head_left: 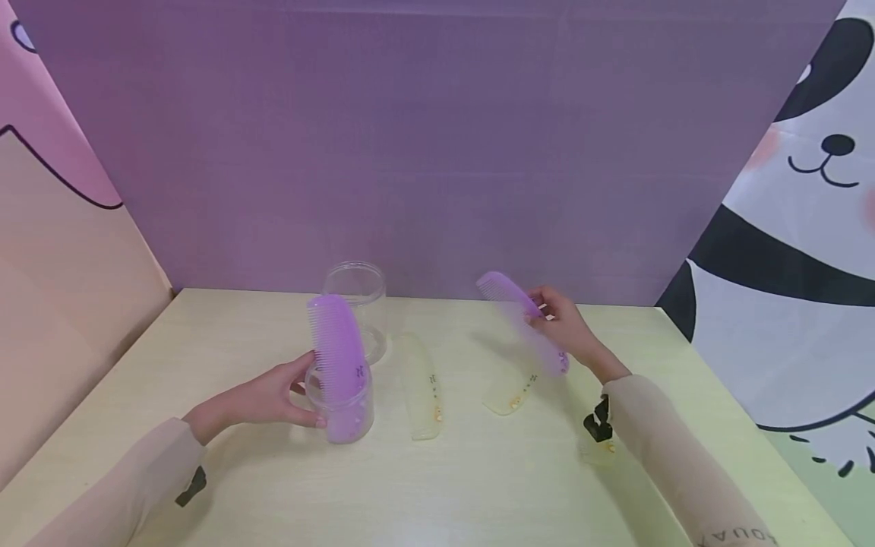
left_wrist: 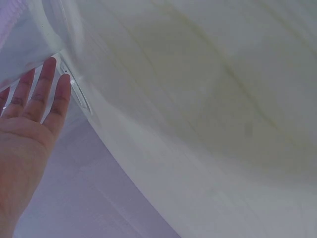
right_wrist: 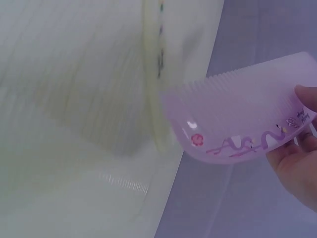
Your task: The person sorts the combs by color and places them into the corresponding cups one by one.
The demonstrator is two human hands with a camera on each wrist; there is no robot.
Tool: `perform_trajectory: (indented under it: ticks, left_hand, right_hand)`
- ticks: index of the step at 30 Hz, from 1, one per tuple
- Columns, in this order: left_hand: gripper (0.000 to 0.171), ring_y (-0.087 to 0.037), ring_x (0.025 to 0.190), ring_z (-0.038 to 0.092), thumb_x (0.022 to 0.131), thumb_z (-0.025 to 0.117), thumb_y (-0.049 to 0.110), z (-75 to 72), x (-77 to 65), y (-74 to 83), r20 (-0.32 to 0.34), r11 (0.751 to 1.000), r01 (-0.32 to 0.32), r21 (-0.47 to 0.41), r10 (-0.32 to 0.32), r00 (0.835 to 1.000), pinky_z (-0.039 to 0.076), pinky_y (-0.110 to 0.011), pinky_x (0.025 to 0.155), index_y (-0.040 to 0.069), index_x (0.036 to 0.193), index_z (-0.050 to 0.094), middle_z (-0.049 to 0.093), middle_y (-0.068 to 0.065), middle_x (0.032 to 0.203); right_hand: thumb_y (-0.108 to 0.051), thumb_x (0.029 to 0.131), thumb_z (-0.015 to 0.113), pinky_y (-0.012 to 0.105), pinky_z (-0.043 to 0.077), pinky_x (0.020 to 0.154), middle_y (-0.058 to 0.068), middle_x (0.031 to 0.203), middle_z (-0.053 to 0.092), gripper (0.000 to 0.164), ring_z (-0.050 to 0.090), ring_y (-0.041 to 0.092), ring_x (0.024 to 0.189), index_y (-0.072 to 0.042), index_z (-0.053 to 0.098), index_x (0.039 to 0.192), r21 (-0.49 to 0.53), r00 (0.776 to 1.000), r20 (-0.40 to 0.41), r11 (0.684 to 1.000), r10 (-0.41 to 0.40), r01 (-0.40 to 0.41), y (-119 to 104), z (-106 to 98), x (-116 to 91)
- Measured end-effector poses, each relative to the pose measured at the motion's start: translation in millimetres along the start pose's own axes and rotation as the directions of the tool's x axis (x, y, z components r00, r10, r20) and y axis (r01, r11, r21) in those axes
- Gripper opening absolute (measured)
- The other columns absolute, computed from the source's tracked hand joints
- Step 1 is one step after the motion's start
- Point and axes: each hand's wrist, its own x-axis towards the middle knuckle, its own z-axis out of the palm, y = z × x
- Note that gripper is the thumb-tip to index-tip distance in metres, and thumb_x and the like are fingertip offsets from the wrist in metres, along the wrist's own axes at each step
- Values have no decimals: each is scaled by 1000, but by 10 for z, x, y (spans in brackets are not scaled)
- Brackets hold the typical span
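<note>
Purple comb (right_wrist: 237,116) hangs in the air over the desk (head_left: 478,501), right of the middle and toward the back edge. It tilts, upper end toward the back left, lower end toward the near right. The right hand (head_left: 563,327) has it in a closed grip, thumb on one side and fingers on the other, along its back. Flowers and ribbon shapes are printed there.

Second purple comb (head_left: 335,346) stands in the near jar (head_left: 365,418), nearly upright, teeth to the left, much of it above the rim. The left hand (head_left: 273,393) has its grip part open, as wide as the jar, thumb on the near side and fingers behind.

Just behind, toward the back edge, stands the far jar (head_left: 372,311); I cannot tell whether the jars touch. Right of the near jar lies a clear yellow comb (head_left: 425,387). Another (head_left: 516,396) lies partly behind the held one, and a third (head_left: 600,456) lies partly hidden by the right sleeve (head_left: 673,456).
</note>
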Motion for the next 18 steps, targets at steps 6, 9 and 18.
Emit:
perform_trajectory:
  ticks: [6, 9, 18]
  left_hand:
    - [94, -27, 112, 52, 72, 77, 31, 4, 0, -4, -1, 1000, -1, -3, 1, 1000, 45, -42, 89, 21, 144, 18, 46, -4, 134]
    - [94, -27, 113, 51, 72, 78, 31, 3, -2, -3, -1, 1000, 0, -3, 0, 1000, 45, -43, 89, 21, 144, 18, 46, -4, 134]
    - [93, -27, 113, 52, 72, 77, 31, 5, 4, -6, 2, 1000, -10, -1, 10, 1000, 45, -42, 89, 24, 143, 18, 47, -3, 133]
  right_hand:
    - [-1, 86, 58, 21, 48, 67, 20, 104, 57, 28, 54, 18, 81, 2, 53, 113, 97, 999, 24, 995, 23, -25, -216, 186, 10]
    - [1, 85, 59, 21, 49, 67, 21, 103, 57, 27, 54, 16, 79, 3, 53, 111, 158, 1000, 27, 987, 10, -14, -318, 279, 25]
    - [2, 83, 60, 23, 50, 67, 22, 101, 57, 28, 56, 18, 77, 2, 53, 110, 281, 998, 54, 960, -23, 7, -607, 543, 36]
